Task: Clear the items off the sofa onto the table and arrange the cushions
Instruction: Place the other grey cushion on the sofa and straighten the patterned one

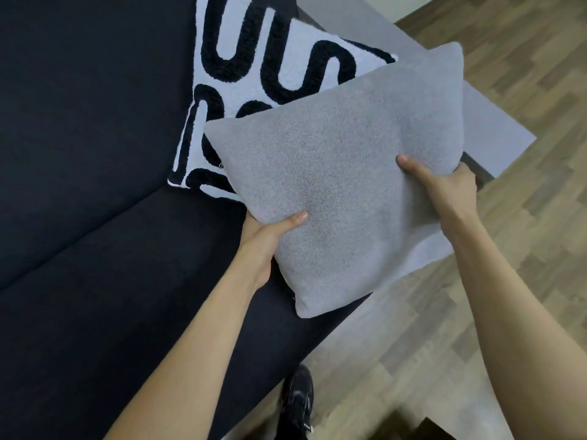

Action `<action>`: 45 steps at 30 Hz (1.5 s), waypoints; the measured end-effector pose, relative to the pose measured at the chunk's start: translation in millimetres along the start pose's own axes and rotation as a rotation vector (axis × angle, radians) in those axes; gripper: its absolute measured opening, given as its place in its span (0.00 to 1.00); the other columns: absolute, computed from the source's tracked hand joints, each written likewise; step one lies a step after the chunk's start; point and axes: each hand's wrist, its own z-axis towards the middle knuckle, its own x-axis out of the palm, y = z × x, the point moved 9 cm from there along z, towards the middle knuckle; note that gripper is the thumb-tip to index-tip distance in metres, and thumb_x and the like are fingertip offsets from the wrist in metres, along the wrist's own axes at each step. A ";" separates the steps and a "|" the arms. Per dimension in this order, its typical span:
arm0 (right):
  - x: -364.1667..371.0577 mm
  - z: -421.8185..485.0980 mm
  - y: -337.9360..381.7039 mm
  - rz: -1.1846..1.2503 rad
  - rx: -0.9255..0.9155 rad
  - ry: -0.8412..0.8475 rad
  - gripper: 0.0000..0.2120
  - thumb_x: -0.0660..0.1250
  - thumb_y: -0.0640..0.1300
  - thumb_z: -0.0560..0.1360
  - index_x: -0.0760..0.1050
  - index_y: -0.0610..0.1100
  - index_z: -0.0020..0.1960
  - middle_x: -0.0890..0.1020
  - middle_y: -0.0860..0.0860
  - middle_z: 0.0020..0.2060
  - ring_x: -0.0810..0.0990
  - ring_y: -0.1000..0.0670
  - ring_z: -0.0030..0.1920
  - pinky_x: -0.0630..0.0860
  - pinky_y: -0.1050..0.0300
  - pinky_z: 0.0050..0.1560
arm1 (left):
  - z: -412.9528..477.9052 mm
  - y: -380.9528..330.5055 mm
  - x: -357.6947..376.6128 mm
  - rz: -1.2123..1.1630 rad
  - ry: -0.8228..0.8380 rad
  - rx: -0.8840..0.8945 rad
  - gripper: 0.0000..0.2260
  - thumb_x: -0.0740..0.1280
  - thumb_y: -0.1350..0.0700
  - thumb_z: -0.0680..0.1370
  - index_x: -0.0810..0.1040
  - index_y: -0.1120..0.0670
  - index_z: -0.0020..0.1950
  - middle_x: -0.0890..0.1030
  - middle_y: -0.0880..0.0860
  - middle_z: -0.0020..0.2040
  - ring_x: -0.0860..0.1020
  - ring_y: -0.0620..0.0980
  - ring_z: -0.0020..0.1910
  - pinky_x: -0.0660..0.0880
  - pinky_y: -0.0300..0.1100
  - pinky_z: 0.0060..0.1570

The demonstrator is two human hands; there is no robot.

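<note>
Grey cushion (343, 173) hides patterned cushion's (254, 74) lower corner, perhaps more.

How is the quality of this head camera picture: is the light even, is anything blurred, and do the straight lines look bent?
Head view: soft, dim, bluish light, no glare; the dark navy fabric sofa loses nearly all detail. The plain grey square cushion, held by the left hand and right hand, looks grainy. The black shoe is smeared. Wide-angle lens tilts the wooden plank floor.
</note>
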 end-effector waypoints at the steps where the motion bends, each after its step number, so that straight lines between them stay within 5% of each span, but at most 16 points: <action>1: -0.7 -7.4 4.4 0.035 -0.019 -0.003 0.56 0.81 0.74 0.49 0.76 0.47 0.70 0.83 0.55 0.64 0.82 0.50 0.64 0.79 0.48 0.67 | -7.4 -5.0 -3.8 -0.014 0.001 0.026 0.34 0.83 0.57 0.67 0.76 0.51 0.71 0.85 0.48 0.64 0.82 0.47 0.65 0.74 0.53 0.70; 8: 28.6 -110.0 55.5 0.244 -0.133 0.114 0.40 0.83 0.60 0.62 0.78 0.48 0.69 0.85 0.59 0.59 0.85 0.62 0.56 0.80 0.66 0.53 | -86.9 -56.4 -91.1 0.004 -0.043 0.124 0.32 0.79 0.60 0.67 0.76 0.53 0.71 0.85 0.51 0.64 0.83 0.49 0.63 0.77 0.50 0.64; 21: 295.9 -338.0 151.5 0.331 -0.289 0.643 0.30 0.80 0.55 0.67 0.74 0.59 0.67 0.83 0.61 0.62 0.80 0.62 0.62 0.75 0.61 0.61 | -231.2 -118.0 -416.7 0.210 -0.427 0.127 0.36 0.84 0.55 0.66 0.75 0.47 0.71 0.83 0.45 0.65 0.81 0.46 0.64 0.78 0.53 0.65; 28: 402.1 -379.1 202.2 0.242 -0.405 0.721 0.45 0.81 0.64 0.65 0.70 0.53 0.77 0.80 0.59 0.69 0.79 0.56 0.69 0.76 0.51 0.71 | -259.0 -138.2 -520.5 0.115 -0.608 0.200 0.35 0.84 0.58 0.65 0.75 0.48 0.70 0.83 0.46 0.63 0.81 0.48 0.62 0.83 0.49 0.53; 33: 450.7 -380.5 192.1 0.102 -0.400 0.735 0.47 0.75 0.77 0.59 0.69 0.62 0.73 0.77 0.62 0.70 0.71 0.49 0.76 0.70 0.43 0.75 | -246.9 -129.6 -565.2 0.073 -0.674 0.250 0.43 0.84 0.58 0.64 0.68 0.45 0.75 0.79 0.44 0.68 0.78 0.48 0.67 0.78 0.56 0.63; 37: 482.3 -381.3 166.9 -0.003 -0.355 0.779 0.52 0.73 0.79 0.59 0.64 0.60 0.78 0.75 0.61 0.70 0.68 0.46 0.77 0.68 0.42 0.77 | -230.7 -109.3 -577.4 0.037 -0.703 0.272 0.46 0.83 0.55 0.66 0.60 0.41 0.77 0.73 0.43 0.72 0.73 0.48 0.71 0.74 0.59 0.68; 45: 495.2 -376.5 156.0 -0.039 -0.319 0.763 0.53 0.73 0.78 0.61 0.60 0.60 0.79 0.74 0.60 0.72 0.66 0.46 0.78 0.66 0.40 0.78 | -209.3 -102.1 -586.1 0.024 -0.752 0.308 0.41 0.78 0.61 0.72 0.58 0.46 0.78 0.73 0.42 0.69 0.74 0.40 0.65 0.73 0.47 0.66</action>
